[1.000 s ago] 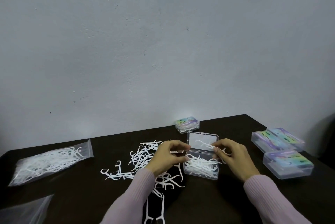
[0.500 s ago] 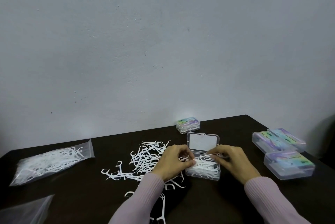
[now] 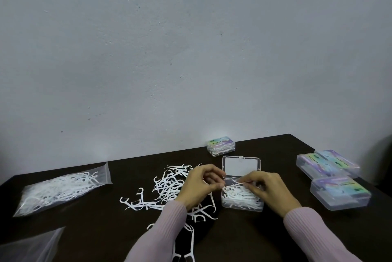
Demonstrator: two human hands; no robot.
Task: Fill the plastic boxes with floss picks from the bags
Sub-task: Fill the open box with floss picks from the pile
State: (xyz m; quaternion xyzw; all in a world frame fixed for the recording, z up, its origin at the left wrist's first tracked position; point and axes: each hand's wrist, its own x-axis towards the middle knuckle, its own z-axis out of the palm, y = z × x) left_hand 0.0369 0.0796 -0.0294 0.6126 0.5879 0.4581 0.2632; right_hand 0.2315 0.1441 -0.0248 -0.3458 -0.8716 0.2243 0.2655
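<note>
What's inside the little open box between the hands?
The open box holds a pile of white floss picks, seen through its clear wall. The right hand hides the right part. The left hand is beside it. The bottom is covered.

Pale grey wall [image 3: 191,49], dark table [image 3: 265,236]
</note>
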